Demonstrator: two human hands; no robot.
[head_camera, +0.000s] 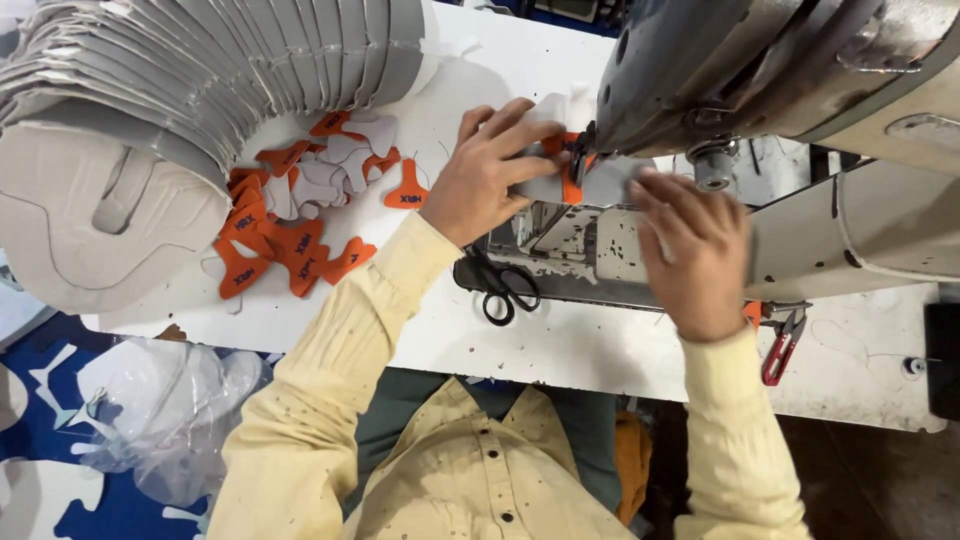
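— Hands, first: where, and gripping what?

— Left hand spread flat on top of a pale grey cut piece with an orange tab, fingers pressing it down just left of the needle area. Right hand laid palm-down on the near right end of the same piece, fingers extended, pinning rather than clenching.

— And the piece itself?

— Lying on the bed of the industrial sewing machine, right under the machine head, between both hands. Needle itself hidden by the head; cannot tell whether down or up.

— Near the hands?

— Black scissors resting on the white table, just near of the left wrist. Red thread snips on the table's right, just beside the right forearm.

— Farther left?

— Loose heap of orange tabs mixed with a few pale pieces, well apart from the machine. Beyond it, far left, a tall fanned stack of grey shoe-upper pieces, curving over onto the table. Clear plastic bag off the table's near left edge, over a blue patterned surface.

— Clothing?

— Pale yellow long sleeves, buttoned shirt.
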